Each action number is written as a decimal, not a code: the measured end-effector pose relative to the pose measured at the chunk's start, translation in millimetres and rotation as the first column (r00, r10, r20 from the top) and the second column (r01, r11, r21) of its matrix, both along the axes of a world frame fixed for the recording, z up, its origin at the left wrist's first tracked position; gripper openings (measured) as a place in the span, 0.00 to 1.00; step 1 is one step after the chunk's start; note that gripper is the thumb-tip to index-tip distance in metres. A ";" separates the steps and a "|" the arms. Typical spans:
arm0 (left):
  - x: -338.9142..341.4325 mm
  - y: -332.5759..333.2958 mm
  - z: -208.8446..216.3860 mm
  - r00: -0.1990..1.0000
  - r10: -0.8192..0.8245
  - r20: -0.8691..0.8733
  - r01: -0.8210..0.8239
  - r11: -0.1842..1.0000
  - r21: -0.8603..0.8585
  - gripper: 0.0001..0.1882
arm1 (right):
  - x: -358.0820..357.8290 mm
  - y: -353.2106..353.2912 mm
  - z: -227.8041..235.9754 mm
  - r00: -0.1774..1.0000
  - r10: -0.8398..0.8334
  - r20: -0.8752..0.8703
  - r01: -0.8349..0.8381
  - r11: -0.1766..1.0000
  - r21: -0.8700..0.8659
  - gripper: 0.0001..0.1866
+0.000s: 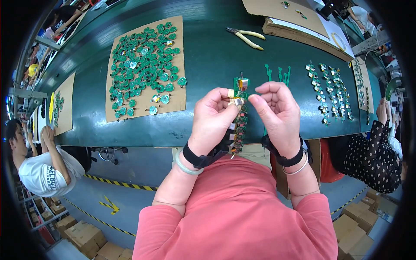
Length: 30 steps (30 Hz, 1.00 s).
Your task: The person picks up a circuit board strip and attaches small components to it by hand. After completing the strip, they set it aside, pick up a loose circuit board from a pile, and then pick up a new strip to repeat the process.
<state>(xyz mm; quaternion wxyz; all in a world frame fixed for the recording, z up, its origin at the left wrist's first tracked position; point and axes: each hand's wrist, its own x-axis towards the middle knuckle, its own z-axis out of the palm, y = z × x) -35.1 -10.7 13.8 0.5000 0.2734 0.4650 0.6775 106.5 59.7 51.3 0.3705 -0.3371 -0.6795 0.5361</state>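
Observation:
My left hand (pixel 211 120) pinches a long strip of small green circuit boards (pixel 240 119) with silver and white parts along it. The strip runs from above my fingertips down toward the table's near edge. Pale finger cots cover some of the left fingertips. My right hand (pixel 281 113) is just right of the strip, thumb and fingers apart, with nothing visible between them. Beyond the right hand lie thin green board scraps (pixel 284 74). Several more populated strips (pixel 331 93) are lined up to the right.
A cardboard sheet (pixel 179 106) at the left carries many round green boards (pixel 145 65). Side cutters (pixel 248 37) with pale handles lie at the far middle of the green table (pixel 208 52). A board-topped stand (pixel 299 31) is at the far right. Co-workers sit on both sides.

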 end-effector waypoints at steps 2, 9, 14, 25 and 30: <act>5.5 1.2 0.5 0.995 0.078 -0.060 -0.077 0.997 0.022 0.06 | 0.2 -0.9 0.6 1.000 0.014 -0.013 -0.015 0.996 -0.084 0.10; 15.5 3.0 5.2 0.852 0.189 -0.488 -0.171 0.982 0.081 0.07 | -5.5 -8.0 -1.1 0.998 0.034 -0.061 -0.051 0.951 -0.306 0.11; 16.8 2.7 10.6 0.767 0.219 -0.604 -0.179 0.976 0.127 0.08 | -2.4 -5.7 7.3 0.994 0.059 0.093 -0.045 0.988 -0.146 0.10; 5.6 0.5 6.7 0.992 0.029 -0.123 -0.027 0.999 0.023 0.13 | 6.5 10.9 0.5 0.987 0.038 0.156 -0.044 0.998 0.040 0.08; 3.7 1.3 9.1 0.992 -0.006 -0.130 0.002 1.000 -0.027 0.14 | 4.6 9.4 -3.1 0.990 0.061 0.123 -0.056 0.997 -0.047 0.08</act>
